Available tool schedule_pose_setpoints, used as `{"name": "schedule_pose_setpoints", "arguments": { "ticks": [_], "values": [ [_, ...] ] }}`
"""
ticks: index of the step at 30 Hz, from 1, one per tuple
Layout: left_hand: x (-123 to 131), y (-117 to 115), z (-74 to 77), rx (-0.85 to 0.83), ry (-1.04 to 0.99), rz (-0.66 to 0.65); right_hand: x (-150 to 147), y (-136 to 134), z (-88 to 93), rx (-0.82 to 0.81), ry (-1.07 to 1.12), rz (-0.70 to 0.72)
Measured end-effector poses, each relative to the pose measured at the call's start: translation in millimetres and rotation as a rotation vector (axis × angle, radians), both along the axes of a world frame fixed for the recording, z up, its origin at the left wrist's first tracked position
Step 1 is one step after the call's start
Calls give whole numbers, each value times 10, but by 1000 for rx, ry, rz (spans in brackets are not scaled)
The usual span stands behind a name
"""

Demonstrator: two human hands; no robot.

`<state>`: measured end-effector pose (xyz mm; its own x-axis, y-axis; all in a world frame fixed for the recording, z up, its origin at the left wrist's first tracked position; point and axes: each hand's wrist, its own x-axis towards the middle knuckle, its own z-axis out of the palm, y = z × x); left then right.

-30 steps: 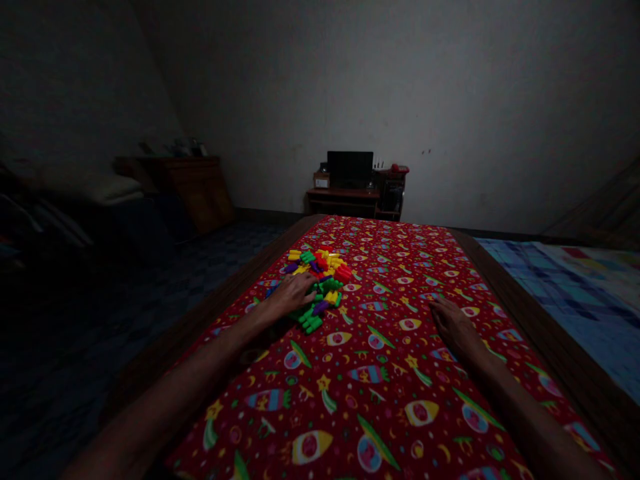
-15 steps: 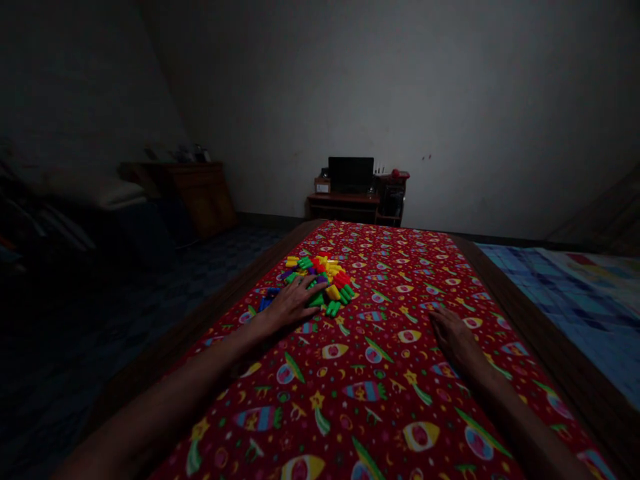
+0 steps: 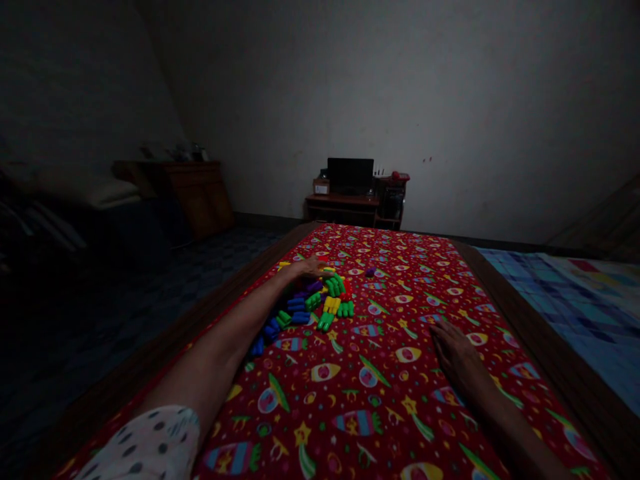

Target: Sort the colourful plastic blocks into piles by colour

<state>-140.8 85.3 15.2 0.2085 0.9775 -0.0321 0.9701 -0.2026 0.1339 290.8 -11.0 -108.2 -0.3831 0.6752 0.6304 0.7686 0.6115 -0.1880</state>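
Over the far side of a heap of plastic building blocks, my left hand (image 3: 307, 268) reaches with its fingers stretched out and touching the heap. Around and below it lie green blocks (image 3: 335, 286), yellow blocks (image 3: 331, 305) and blue blocks (image 3: 300, 318), with purple and red ones partly covered by the hand. A single purple block (image 3: 371, 272) sits apart, to the right of the heap. My right hand (image 3: 455, 347) rests palm down on the red patterned cloth (image 3: 385, 413), fingers loosely extended and nothing held.
The cloth covers a long table with a brown edge (image 3: 530, 333). Beyond its far end stands a desk with a monitor (image 3: 350, 176). A wooden cabinet (image 3: 200, 200) is at the left, and a blue checked sheet (image 3: 565, 307) spreads at the right.
My left hand has moved farther forward across the heap. The blocks are more spread out, some nearer to me, and a purple one now lies off to the right. My right hand has barely moved.
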Motion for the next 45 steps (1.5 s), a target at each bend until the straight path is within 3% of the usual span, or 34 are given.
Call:
{"name": "schedule_pose_setpoints", "arguments": {
  "ticks": [6,12,14,17,20,23,26,28,38,41,45],
  "values": [
    [-54,-434,103,-52,21,-143,-28,-9,41,-17,-14,-11],
    [-118,-1317,-23,72,-65,-377,-29,4,21,-17,-11,-8],
    [-194,-1583,-79,125,-110,-391,-34,-5,33,-20,0,3],
    [-399,-1865,-163,234,-112,-281,-40,-17,57,-31,13,10],
    [-639,-2067,-338,325,-63,-11,-39,-13,61,-19,2,9],
    [-766,-2236,-601,246,-12,180,-33,4,41,1,-27,-13],
    [-709,-2292,-780,213,-5,202,-26,24,18,5,-47,-9],
    [-600,-2216,-791,234,-22,187,-23,39,7,8,-48,1],
    [3,-1126,-477,337,-238,95,-26,11,9,9,-24,1],
    [136,-1214,-397,349,-214,44,-21,29,-18,34,-34,-5],
    [209,-1840,-366,220,-87,-322,-24,55,-37,57,-44,-16]
  ]
}}
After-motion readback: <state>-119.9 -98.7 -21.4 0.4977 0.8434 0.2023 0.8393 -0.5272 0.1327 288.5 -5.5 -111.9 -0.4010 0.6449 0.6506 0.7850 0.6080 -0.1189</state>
